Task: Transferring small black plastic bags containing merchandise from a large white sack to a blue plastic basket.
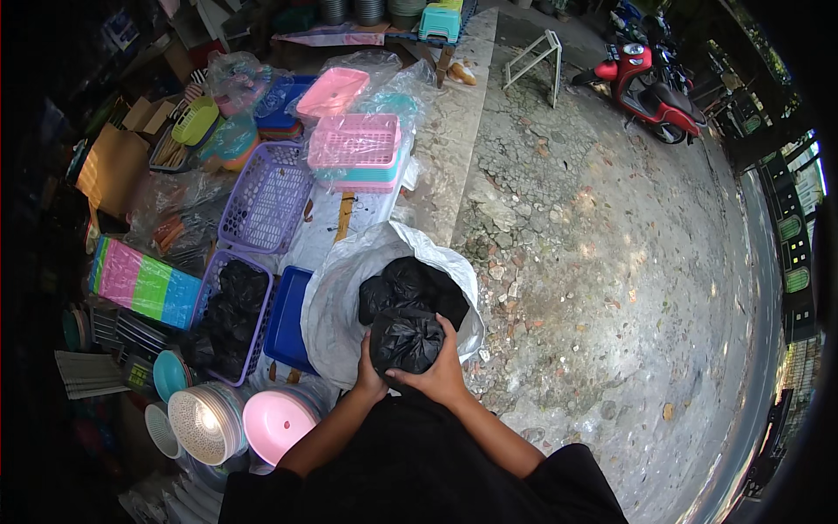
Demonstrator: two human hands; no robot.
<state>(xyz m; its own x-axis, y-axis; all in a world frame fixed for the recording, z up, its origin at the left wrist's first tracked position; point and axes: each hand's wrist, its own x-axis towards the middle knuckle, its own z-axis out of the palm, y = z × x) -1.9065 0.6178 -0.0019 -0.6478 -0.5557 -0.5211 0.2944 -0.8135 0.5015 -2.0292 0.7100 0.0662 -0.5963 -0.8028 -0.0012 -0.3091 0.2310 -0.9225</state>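
Note:
Between my left hand (371, 368) and my right hand (440, 363) is a round bundle of black plastic (407, 342), its gathered top facing up. Both hands grip its sides, and its contents are hidden. It is held at the near side of a large white woven sack (334, 295), whose mouth gapes upward with a crumpled rim. More black plastic bundles (402, 283) lie inside the sack. To the left, a purple plastic basket (263, 314) holds crumpled black plastic (236, 321). A blue tray (288, 321) lies between that basket and the sack.
Another purple basket (265, 196) and stacked pink and turquoise baskets (357, 147) stand farther off. Pink basins (280, 427) and cream colanders (203, 422) are at the near left. Rough concrete ground (589, 295) stretches right, with a metal frame (553, 65) and a red scooter (638, 92) beyond.

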